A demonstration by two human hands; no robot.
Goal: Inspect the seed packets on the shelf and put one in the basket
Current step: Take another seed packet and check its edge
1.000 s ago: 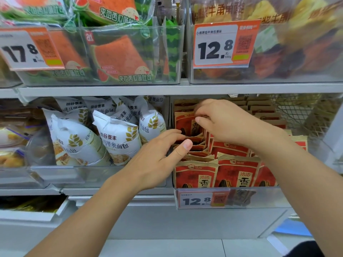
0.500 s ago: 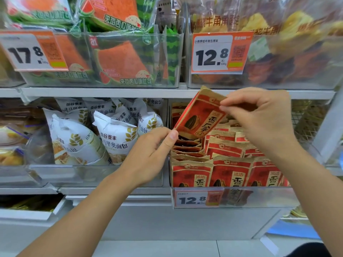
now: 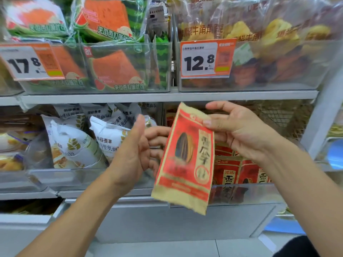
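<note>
Red-and-tan paper, printed with a striped sunflower seed, makes up the seed packet (image 3: 184, 160) that the right hand (image 3: 235, 130) pinches by its upper right corner, thumb on the printed face and fingers behind. It hangs free in front of the shelf edge (image 3: 167, 96), face toward the camera, tilted a little. The left hand (image 3: 133, 154) is beside the packet's left edge, fingers loosely spread and reaching behind it; whether they touch the paper cannot be told, and they hold nothing firmly.

To inspect it well, I judge the left hand should steady the lower edge so the packet stops swinging, then turn it over for the back print; a single-corner pinch invites a slip.

Both forearms rise from below, wrists level, the right palm facing left, the left palm facing right. Behind the packet, more sunflower seed packets (image 3: 241, 173) stand in their clear bin (image 3: 241, 193) at the right end of the lower shelf, with white bread bags (image 3: 74, 145) to the left. No basket is in view.
</note>
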